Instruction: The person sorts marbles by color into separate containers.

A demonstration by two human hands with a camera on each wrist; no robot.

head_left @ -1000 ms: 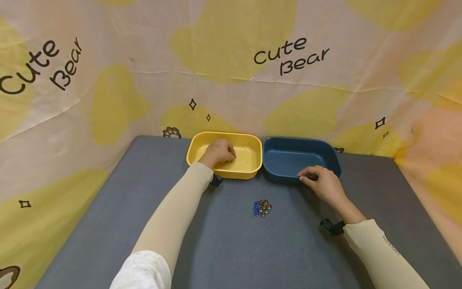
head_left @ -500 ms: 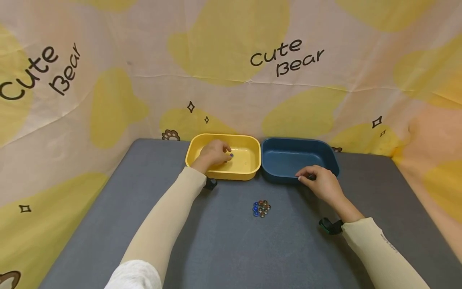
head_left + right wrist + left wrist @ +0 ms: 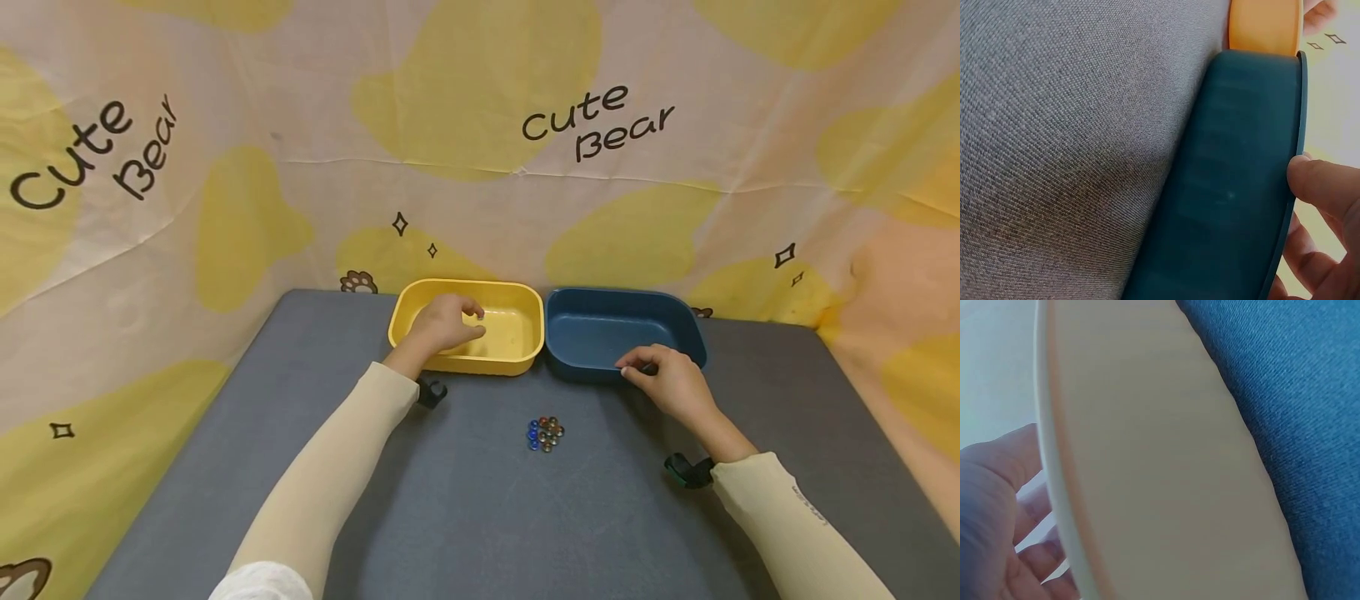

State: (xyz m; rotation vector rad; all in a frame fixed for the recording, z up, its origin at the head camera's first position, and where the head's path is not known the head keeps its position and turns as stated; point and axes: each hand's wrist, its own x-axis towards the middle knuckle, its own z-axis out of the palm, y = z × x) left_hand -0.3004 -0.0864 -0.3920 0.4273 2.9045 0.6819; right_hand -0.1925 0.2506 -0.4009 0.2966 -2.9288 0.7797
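Two bins sit side by side at the far edge of a grey table [image 3: 465, 517], which is backed by a cloth printed with yellow patches and the words "Cute Bear" [image 3: 480, 167]. Taking the yellow bin [image 3: 525, 333] as the landmark: the blue bin [image 3: 600, 329] stands just to its right, the two walls touching or nearly so. On the table in front of the yellow bin, slightly to its right and well apart from it, lies a small cluster of coloured glass beads [image 3: 545, 433].

The left hand [image 3: 444, 327] reaches over the near wall into the yellow bin, fingers curled down toward the floor; one small dark bead [image 3: 480, 315] shows at the fingertips, but I cannot tell whether it is pinched or already let go. The left wrist view shows only the bin's outer wall and loosely bent fingers. The right hand [image 3: 667, 379] grips the near rim of the blue bin, thumb pressed on the outside wall and fingers hooked inside.
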